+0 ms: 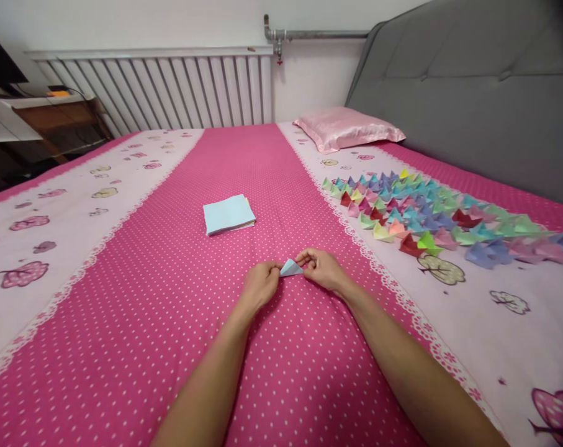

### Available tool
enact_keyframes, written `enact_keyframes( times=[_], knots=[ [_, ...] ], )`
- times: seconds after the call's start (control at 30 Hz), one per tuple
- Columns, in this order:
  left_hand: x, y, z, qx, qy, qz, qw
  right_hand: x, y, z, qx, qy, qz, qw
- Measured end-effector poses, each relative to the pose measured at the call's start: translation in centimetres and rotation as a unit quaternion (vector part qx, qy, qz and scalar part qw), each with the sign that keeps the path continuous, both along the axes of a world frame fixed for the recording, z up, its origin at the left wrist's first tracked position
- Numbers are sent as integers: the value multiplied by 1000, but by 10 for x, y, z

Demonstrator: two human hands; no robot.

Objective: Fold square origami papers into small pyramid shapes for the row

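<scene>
Between my two hands is a small light blue folded paper (291,268), its top coming to a point. My left hand (262,280) pinches its left corner. At the other end, my right hand (322,268) has its fingers curled on the right corner. A stack of paper sheets (229,214), pale blue on top, lies on the pink dotted bedspread a little beyond my left hand. To the right stand several rows of folded paper boats (416,211) in many colours.
The bedspread (169,310) covers a wide bed. A pink satin pillow (349,127) rests near the grey padded headboard (477,81) on the right. Behind the bed are a white radiator (164,90) and a metal pipe (328,35). A small desk (53,118) stands at the far left.
</scene>
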State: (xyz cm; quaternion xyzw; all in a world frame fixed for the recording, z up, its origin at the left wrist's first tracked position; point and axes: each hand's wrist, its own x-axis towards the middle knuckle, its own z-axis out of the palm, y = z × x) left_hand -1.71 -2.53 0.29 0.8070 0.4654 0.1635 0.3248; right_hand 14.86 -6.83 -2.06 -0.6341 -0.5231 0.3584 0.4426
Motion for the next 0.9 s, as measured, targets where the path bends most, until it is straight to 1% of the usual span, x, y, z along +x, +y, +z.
enact_keyframes(
  times=[0.17, 0.3, 0.37, 0.47, 0.6, 0.7, 0.8, 0.9],
  knots=[
    [3, -1, -6, -3, -76, 0, 997, 1, -1, -1, 6, 56, 20, 998],
    [3, 1, -15, -10, -99, 15, 995, 1, -3, 4, -2, 97, 42, 994],
    [3, 2, -17, -13, -108, 13, 994, 1, -4, 6, -10, 112, 48, 992],
    [3, 1, -16, -26, -128, 6, 991, 1, -4, 5, 0, 113, 53, 992],
    [5, -3, -10, -49, -160, -9, 986, 2, -3, 1, 26, 93, 58, 994],
    [8, -6, -6, -107, -220, -5, 969, 1, -2, 1, 46, 79, 71, 993],
    [10, -8, -2, -185, -300, 26, 935, -3, -4, 5, 54, 79, 96, 991],
    [11, -10, 1, -218, -350, 37, 910, -7, -5, 9, 53, 100, 114, 987]
  ],
)
